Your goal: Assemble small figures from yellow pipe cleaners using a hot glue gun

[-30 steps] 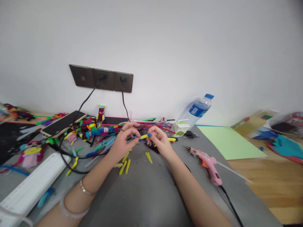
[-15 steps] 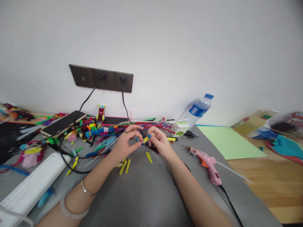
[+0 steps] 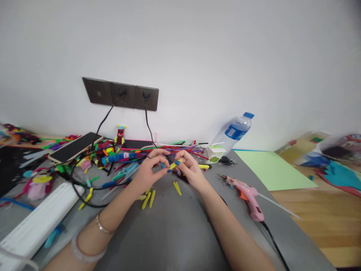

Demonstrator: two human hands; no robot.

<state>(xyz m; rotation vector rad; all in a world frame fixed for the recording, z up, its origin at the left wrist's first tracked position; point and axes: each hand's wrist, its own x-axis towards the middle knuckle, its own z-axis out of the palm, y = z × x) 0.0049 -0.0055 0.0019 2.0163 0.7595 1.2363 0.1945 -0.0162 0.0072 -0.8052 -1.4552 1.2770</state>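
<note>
A small yellow fuzzy piece (image 3: 174, 165) is pinched between my two hands above the grey table (image 3: 169, 233). My left hand (image 3: 153, 168) holds its left end between thumb and fingertips. My right hand (image 3: 189, 169) grips the other end with thumb and index finger. Short yellow pieces (image 3: 148, 199) lie below my left hand, and a folded yellow piece (image 3: 177, 188) lies below the gap between the hands. Behind my hands are colourful pipe cleaners (image 3: 166, 146), partly hidden by my fingers.
A pink glue gun (image 3: 248, 195) with its cord lies at the right. Behind stand a tilted bottle (image 3: 238, 130) and a small carton (image 3: 213, 152). Green paper (image 3: 273, 169) lies far right. To the left are a white power strip (image 3: 39, 218), black cables and a phone (image 3: 75, 147).
The fingertips of both hands have shifted slightly, and the yellow piece between them has turned a little. Nothing else has visibly moved.
</note>
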